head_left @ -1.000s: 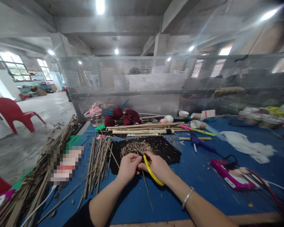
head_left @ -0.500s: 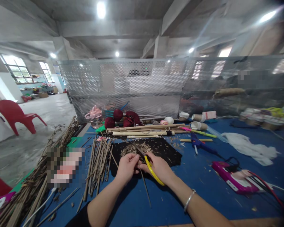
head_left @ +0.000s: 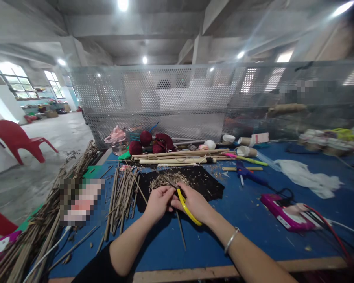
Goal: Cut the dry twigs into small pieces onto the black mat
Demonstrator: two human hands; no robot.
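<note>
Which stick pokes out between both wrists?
The lone stick slanting toward the near table edge; the other sticks lie left of the left hand or farther back.

Red chair (head_left: 10,135), blue glue gun (head_left: 250,176)

On the cloth (head_left: 214,188), a heap of cuttings (head_left: 165,181); over the cloth's near edge, the left hand (head_left: 158,203) and, just beside, scissors (head_left: 184,204) in the right hand (head_left: 196,204). Left of the cloth, stalks (head_left: 115,204), then a bundle of twigs (head_left: 38,232); behind the cloth, poles (head_left: 177,160), then a screen (head_left: 191,98). Right of the cloth, a glue gun (head_left: 247,174), then a power strip (head_left: 286,214).
</note>
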